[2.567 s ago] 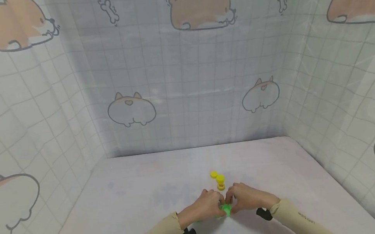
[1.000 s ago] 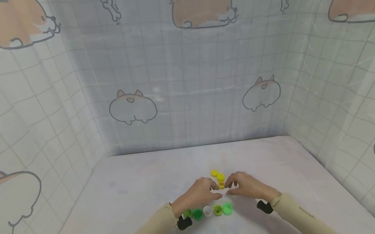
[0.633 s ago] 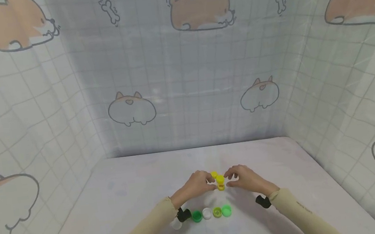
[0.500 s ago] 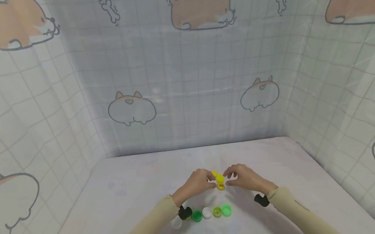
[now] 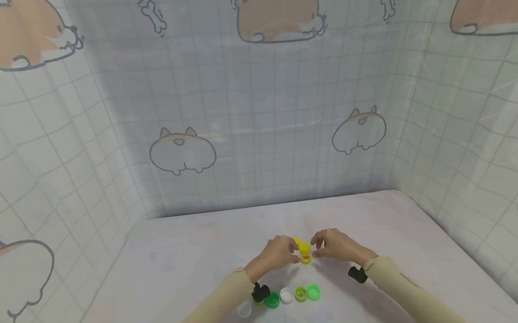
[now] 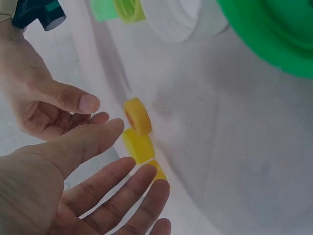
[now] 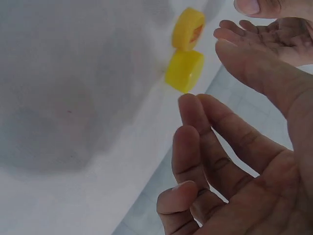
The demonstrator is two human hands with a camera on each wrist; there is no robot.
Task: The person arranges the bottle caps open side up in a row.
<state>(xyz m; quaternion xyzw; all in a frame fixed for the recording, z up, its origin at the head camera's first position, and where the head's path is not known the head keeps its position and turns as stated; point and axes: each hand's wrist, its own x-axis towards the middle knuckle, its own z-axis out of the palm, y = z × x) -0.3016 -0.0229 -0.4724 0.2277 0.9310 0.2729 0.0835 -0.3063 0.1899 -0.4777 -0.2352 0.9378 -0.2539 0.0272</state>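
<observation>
Three small round yellow pieces stand in a line between my hands: a front one with red print (image 5: 305,258), a plain middle one (image 5: 304,247), and a rear one (image 5: 297,241) partly covered by my left fingertips in the head view. My left hand (image 5: 276,252) is at their left, fingers and thumb spread apart. On the other side is my right hand (image 5: 339,245), its fingers loosely bent and thumb apart. Both wrist views show gaps between the thumbs and fingers, with nothing held. In the right wrist view, the middle yellow piece (image 7: 184,71) lies just beyond my fingertips.
Nearer me runs a row of small round caps: light green (image 5: 313,291), olive (image 5: 300,293), white (image 5: 286,295) and dark green (image 5: 272,299). Another olive one is partly behind the left wrist camera (image 5: 260,291). A clear cap (image 5: 244,309) lies at the row's left. Patterned curtains (image 5: 260,172) enclose the table.
Both hands have left the light green cap, where they were together, and moved forward to either side of the yellow pieces. Over the last half second they stay nearly still.
</observation>
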